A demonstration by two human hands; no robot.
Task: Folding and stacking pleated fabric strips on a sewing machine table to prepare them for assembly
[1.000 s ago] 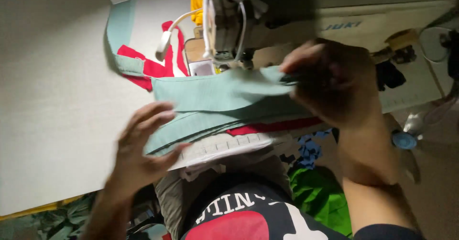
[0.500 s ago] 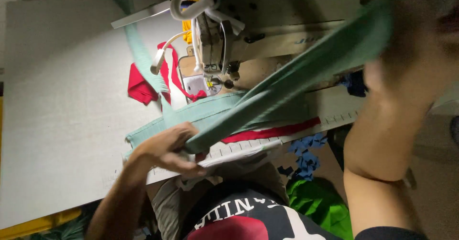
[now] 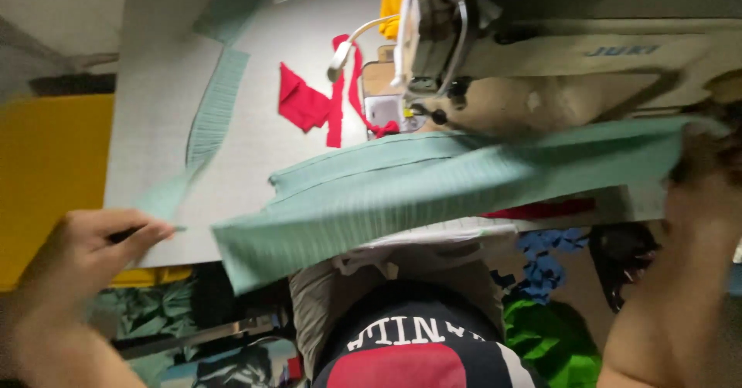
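Green rib-knit band (image 3: 464, 187): a long, flat strip of ribbed stretch cloth, held taut in the air above the desk's near edge, in front of the sewing machine.
Right hand (image 3: 707, 179): blurred at the frame's right edge; it appears to grip the band's far end, though the fingers cannot be made out singly.
Left hand (image 3: 93, 245): fingers (image 3: 147, 229) nearly closed, pinching the tip of a thinner green strip (image 3: 212, 117) that trails away across the desk; it is apart from the wide band's loose near end.
Progress, as a judgement: the band is not under the needle, so any stitching on it looks either finished or not begun; one long edge shows a folded or seamed line, too blurred to settle which.
Sewing machine (image 3: 541, 48): cream metal body, hard and smooth.
Red scraps (image 3: 309, 106): thin, limp offcuts lying just beside the needle area.
Desk (image 3: 154, 63): pale, flat, matte.
Floor scraps (image 3: 549, 260): blue and green crumpled pieces below.
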